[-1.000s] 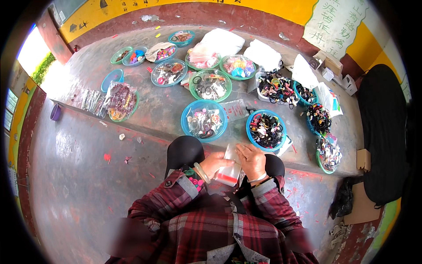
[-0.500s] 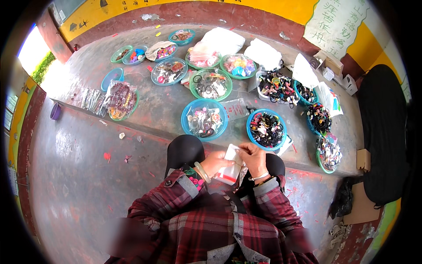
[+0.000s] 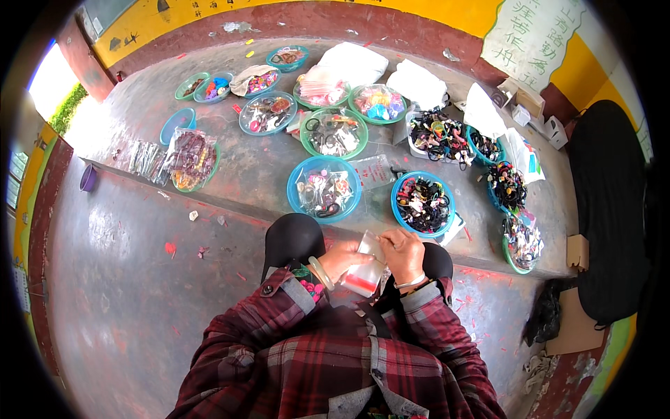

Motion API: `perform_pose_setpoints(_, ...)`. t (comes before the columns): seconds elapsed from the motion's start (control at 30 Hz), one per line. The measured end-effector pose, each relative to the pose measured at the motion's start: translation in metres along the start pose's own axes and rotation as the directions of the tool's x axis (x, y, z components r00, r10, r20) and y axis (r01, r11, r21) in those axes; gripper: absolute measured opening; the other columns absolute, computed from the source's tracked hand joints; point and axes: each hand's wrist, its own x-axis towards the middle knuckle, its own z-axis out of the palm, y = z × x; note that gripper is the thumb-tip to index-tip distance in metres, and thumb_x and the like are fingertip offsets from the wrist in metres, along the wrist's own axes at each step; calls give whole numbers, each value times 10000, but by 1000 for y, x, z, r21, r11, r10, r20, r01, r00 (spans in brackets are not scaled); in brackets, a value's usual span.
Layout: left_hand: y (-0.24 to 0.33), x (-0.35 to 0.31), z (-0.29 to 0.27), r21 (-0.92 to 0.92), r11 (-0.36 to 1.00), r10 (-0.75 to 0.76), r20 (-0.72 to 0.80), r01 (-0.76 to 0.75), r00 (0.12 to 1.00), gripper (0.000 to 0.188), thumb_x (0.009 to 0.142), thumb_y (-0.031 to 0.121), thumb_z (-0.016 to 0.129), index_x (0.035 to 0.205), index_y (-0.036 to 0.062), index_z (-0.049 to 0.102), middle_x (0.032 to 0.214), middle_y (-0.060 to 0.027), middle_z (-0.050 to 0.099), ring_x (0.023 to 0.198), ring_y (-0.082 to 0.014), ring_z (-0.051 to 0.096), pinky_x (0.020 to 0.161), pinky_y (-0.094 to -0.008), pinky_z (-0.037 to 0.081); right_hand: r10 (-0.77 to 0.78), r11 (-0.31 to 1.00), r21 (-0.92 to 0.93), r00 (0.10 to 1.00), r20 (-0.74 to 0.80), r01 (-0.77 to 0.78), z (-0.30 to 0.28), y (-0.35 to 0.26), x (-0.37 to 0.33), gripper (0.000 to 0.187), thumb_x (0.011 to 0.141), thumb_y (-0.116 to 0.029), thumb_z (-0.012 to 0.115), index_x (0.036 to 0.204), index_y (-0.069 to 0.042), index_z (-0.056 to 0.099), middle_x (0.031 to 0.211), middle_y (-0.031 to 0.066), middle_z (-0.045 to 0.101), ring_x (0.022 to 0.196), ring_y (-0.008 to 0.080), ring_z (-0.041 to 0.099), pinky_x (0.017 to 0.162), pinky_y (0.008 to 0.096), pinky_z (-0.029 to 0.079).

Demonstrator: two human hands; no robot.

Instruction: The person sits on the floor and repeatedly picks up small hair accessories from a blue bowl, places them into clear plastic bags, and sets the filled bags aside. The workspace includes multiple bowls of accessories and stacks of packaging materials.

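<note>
The small clear bag (image 3: 364,269) is pinched by the fingers of both the left hand (image 3: 342,257) and right hand (image 3: 405,253); its mouth is best kept taut and level.

We see a raised concrete ledge (image 3: 258,174) carrying many shallow bowls: a blue bowl (image 3: 324,188) and another blue bowl of dark trinkets (image 3: 423,204) near its front edge, a green bowl (image 3: 334,133) behind them, white bags (image 3: 352,64) toward the back edge, and a purple cup (image 3: 88,178) at the left corner.
</note>
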Motion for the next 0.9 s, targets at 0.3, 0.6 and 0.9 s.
perform_pose_setpoints(0.3, 20, -13, 17, -118, 992, 40, 31, -36, 999, 223, 820, 69, 577, 1024, -22, 583, 958, -88, 626, 855, -173, 612, 780, -306, 479, -371, 891, -301, 927, -57, 339, -10, -16, 6, 169, 630, -114, 596, 794, -106, 636, 838, 42, 615, 756, 198, 575, 680, 340, 415)
perform_pose_setpoints(0.6, 12, -8, 9, -80, 996, 45, -17, -46, 999, 204, 824, 57, 573, 1013, -20, 583, 951, -81, 624, 845, -157, 610, 758, -281, 482, -17, 997, 74, 999, 40, 14, 2, -1, -2, 151, 693, -98, 669, 838, -77, 636, 700, 72, 613, 683, 245, 584, 612, 355, 446)
perform_pose_setpoints(0.9, -3, 5, -3, 218, 969, 115, 9, -114, 993, 273, 794, 4, 583, 1062, -14, 538, 950, -59, 607, 842, -127, 591, 728, -258, 482, 258, 917, 233, 926, 277, -325, 3, 8, -6, 104, 739, -165, 652, 802, -87, 680, 750, 68, 640, 721, 216, 604, 632, 314, 466)
